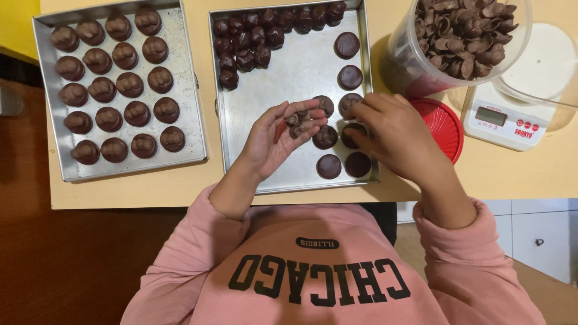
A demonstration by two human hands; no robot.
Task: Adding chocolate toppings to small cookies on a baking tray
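Observation:
My left hand [278, 137] is cupped palm up over the middle metal tray [283, 84] and holds a few brown cereal shells [296, 123]. My right hand [394, 133] reaches over the tray's right side, its fingertips pinched at a round chocolate disc [351, 102]. More flat chocolate discs [329, 166] lie in two columns along that side. Dark chocolate lumps [247, 41] are heaped in the tray's far left corner.
A second metal tray [186, 84] at the left holds rows of chocolates topped with cereal shells [129, 84]. A clear tub of cereal shells [463, 36] stands at the far right beside a red lid [442, 123] and a white kitchen scale [512, 117].

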